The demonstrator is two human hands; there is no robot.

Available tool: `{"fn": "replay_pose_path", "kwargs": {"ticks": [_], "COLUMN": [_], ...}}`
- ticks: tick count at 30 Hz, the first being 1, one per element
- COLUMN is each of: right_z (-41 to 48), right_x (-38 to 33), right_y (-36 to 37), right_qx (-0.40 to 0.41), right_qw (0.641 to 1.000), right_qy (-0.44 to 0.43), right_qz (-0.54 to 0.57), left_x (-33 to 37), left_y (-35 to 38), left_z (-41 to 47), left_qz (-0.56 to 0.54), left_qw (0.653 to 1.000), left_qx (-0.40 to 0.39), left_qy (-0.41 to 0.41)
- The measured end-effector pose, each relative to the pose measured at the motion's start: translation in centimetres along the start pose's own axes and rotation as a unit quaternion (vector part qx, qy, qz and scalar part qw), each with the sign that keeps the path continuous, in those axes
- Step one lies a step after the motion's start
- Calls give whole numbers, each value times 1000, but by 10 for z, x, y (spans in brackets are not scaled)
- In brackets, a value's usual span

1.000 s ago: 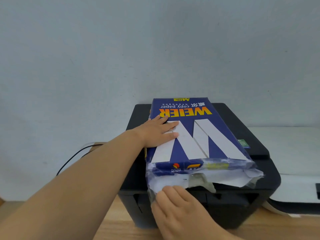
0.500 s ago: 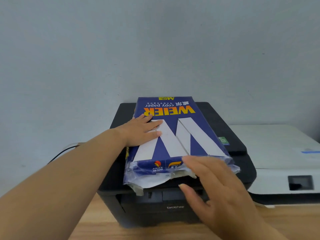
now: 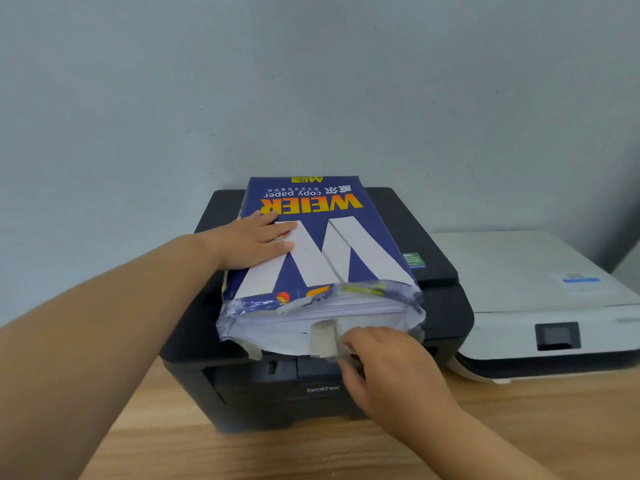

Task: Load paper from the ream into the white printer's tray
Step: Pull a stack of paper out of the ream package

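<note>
The blue "WEIER" ream (image 3: 346, 251) lies on top of a black printer (image 3: 446, 306), its torn end facing me. White sheets (image 3: 311, 315) show in that opening. My left hand (image 3: 256, 242) rests flat on the ream's left side, fingers together, pressing down. My right hand (image 3: 384, 362) is at the torn end, fingers curled around the white wrapper flap (image 3: 322, 339) and the lower edge of the stack. The white printer (image 3: 519, 271) stands to the right of the black one, lid closed. I see no tray pulled out of it.
Both printers sit on a wooden table (image 3: 242, 452) against a pale blue-grey wall (image 3: 311, 81). The white printer has a small dark screen (image 3: 557, 336) on its front and a blue strip (image 3: 581, 280) on its lid.
My right hand went from hovering above the torn end to gripping the wrapper flap at its lower edge. The opening now gapes wider and shows the sheets. My left hand stayed put.
</note>
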State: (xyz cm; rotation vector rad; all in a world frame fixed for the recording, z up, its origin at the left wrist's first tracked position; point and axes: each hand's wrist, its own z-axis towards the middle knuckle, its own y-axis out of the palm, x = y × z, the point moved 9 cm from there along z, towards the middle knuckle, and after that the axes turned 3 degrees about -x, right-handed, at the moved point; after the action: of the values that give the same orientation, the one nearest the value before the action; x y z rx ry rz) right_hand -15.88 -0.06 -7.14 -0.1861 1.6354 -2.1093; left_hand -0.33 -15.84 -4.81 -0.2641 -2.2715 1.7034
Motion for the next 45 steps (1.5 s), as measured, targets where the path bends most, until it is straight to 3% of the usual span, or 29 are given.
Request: {"fn": "replay_pose_path", "kwargs": {"ticks": [3, 7, 12, 23, 27, 32, 37, 45], "right_z": [6, 8, 5, 10, 20, 32, 33, 40], "right_x": [-1, 9, -3, -11, -14, -13, -14, -8], "right_y": [-7, -13, -14, -11, -24, -42, -44, -55], "right_qx": [-7, 6, 14, -5, 43, 143, 168, 173], "right_qw": [991, 950, 986, 993, 994, 989, 982, 980], "right_qy": [42, 115, 55, 30, -4, -15, -56, -59], "right_qz": [128, 289, 155, 113, 97, -30, -72, -74], "left_x": [1, 1, 3, 6, 1, -4, -5, -5], "left_y": [-1, -1, -2, -1, 0, 7, 2, 2], "left_z": [-1, -1, -2, -3, 6, 13, 12, 9], "left_qz": [-3, -11, -6, 13, 23, 110, 124, 14], "left_qw": [1000, 1000, 1000, 1000, 1000, 993, 991, 1000], "left_qx": [2, 6, 7, 0, 11, -2, 21, 10], "left_qy": [1, 1, 1, 2, 15, 47, 39, 16]}}
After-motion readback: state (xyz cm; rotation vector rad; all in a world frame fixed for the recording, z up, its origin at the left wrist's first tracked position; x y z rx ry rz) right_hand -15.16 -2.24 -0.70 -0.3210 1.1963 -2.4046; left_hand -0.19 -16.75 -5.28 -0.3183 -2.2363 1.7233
